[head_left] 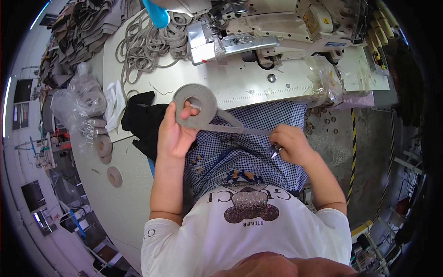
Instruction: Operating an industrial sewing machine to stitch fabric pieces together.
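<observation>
Left hand [173, 134] grips flat grey tape roll [195, 106]; right hand [290, 144] pinches its strip [240, 130]

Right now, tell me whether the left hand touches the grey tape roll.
Touching: the head view shows the left hand gripping the grey tape roll, fingers through its core.

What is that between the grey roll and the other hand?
In the head view, a flat grey strip runs from the tape roll in the left hand to the right hand.
</observation>
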`<action>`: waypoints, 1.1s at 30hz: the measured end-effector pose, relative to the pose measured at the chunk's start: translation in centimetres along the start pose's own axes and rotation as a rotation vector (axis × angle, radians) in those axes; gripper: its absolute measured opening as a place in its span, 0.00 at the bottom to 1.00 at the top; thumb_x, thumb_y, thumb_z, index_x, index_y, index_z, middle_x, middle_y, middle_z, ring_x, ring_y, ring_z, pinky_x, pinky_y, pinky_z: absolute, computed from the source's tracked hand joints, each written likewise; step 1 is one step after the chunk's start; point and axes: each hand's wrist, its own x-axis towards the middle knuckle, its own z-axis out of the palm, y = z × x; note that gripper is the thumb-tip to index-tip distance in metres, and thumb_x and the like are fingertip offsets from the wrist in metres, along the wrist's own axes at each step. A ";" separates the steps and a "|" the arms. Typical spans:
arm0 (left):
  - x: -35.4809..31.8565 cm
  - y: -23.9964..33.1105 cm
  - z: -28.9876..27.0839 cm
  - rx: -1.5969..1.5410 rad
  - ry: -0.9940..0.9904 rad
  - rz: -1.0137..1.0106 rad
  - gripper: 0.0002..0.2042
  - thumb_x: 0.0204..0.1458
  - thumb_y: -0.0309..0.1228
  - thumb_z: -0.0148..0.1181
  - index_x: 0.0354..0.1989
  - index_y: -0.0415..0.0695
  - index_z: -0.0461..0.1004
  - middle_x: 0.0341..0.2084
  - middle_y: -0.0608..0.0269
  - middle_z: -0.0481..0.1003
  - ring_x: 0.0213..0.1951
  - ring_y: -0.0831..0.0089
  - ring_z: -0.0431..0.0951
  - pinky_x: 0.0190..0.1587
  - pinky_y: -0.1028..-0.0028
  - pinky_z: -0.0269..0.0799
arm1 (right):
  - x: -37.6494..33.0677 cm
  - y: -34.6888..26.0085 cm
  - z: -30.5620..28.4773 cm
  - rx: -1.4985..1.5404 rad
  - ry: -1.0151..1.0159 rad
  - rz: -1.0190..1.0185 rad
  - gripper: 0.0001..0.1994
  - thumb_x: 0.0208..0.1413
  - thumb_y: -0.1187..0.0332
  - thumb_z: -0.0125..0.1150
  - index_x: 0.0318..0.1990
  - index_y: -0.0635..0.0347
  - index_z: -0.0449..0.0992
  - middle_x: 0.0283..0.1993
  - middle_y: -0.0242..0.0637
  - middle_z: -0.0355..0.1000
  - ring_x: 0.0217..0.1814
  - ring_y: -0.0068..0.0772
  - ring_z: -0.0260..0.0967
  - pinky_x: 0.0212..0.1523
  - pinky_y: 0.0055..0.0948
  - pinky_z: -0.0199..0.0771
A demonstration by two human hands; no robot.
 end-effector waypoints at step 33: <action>-3.4 11.9 -2.0 1.432 0.002 -0.303 0.13 0.56 0.39 0.45 0.25 0.44 0.66 0.16 0.73 0.64 0.23 0.82 0.62 0.29 0.81 0.57 | -8.2 3.0 -14.8 -0.914 0.200 0.134 0.17 0.26 0.85 0.50 0.31 0.63 0.67 0.31 0.40 0.67 0.31 0.43 0.68 0.29 0.34 0.69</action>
